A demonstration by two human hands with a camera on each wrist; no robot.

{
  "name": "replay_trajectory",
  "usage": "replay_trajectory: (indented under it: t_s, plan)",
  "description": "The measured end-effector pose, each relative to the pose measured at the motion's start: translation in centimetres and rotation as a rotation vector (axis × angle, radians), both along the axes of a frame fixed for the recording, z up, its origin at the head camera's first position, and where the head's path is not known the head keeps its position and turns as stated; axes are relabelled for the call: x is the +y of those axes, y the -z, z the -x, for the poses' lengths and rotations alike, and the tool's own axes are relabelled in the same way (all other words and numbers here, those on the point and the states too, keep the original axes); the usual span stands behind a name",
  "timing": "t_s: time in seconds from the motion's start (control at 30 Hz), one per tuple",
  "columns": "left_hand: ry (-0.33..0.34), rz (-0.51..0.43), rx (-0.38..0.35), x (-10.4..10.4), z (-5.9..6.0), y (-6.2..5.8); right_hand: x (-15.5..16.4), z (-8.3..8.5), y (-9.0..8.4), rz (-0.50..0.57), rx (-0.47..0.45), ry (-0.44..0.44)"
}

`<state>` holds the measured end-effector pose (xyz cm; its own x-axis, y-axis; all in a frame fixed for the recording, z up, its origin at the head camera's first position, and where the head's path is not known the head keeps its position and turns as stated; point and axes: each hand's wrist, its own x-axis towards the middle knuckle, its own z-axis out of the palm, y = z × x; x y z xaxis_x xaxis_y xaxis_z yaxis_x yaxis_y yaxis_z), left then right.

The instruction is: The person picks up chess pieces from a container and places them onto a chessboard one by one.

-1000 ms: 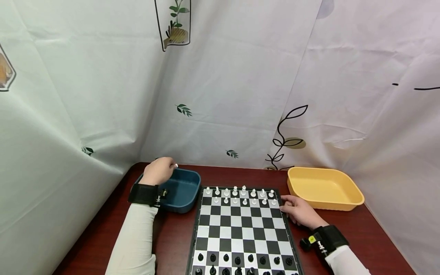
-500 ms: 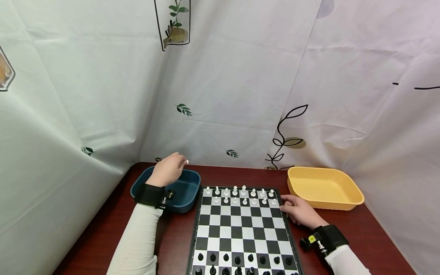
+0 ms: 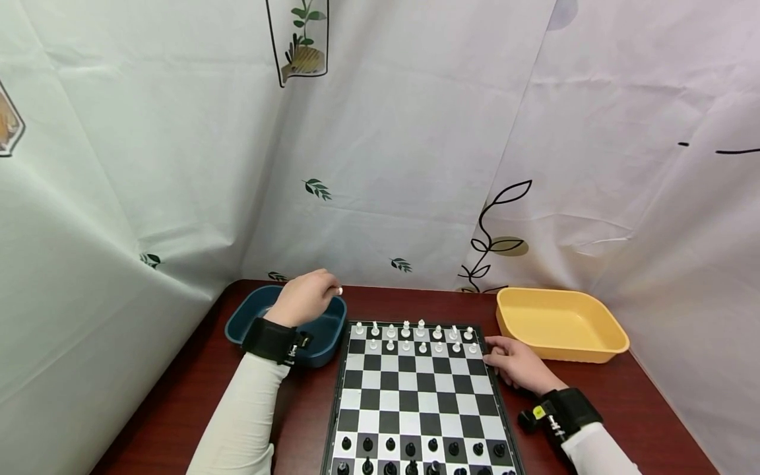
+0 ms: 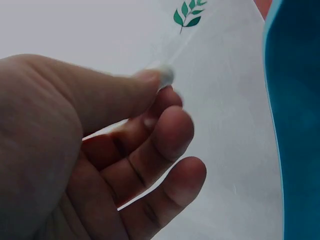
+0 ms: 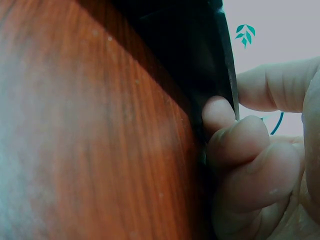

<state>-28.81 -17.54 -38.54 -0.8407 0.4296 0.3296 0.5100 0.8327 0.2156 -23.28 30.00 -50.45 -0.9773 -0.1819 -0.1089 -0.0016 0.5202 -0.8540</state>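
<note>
My left hand (image 3: 305, 298) is above the right part of the blue tray (image 3: 323, 343). Between its thumb and fingertips it pinches a small white chess piece (image 4: 166, 76), mostly hidden by the fingers. The chessboard (image 3: 408, 400) lies open on the table, with white pieces (image 3: 421, 328) in two rows at the far end. The far-left square of the white front row is bare. Black pieces (image 3: 410, 450) stand at the near end. My right hand (image 3: 518, 364) grips the board's right edge near the far corner, thumb on one face and fingers curled against the other.
A yellow tray (image 3: 558, 323) stands at the back right, just beyond my right hand. The dark red wooden table (image 3: 309, 409) ends at a white cloth backdrop (image 3: 380, 145) with leaf prints, close behind the trays.
My left hand has moved right across the blue tray towards the board, the white chess piece still pinched. My right hand and the board have stayed put.
</note>
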Motion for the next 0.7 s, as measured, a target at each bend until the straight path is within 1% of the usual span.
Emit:
replay_trajectory:
  t_s: [0.13,0.43,0.7]
  plan:
    - [0.012,0.021,-0.001,0.7,-0.3,0.1,0.0,0.0,-0.1,-0.003,0.0,0.0]
    - [0.046,0.084,-0.029,2.2,-0.5,0.7,0.0,0.1,0.1,-0.002,0.004,0.001]
    - [0.079,0.145,-0.059,4.0,-1.2,1.1,0.2,0.3,0.2,-0.015,0.011,-0.016]
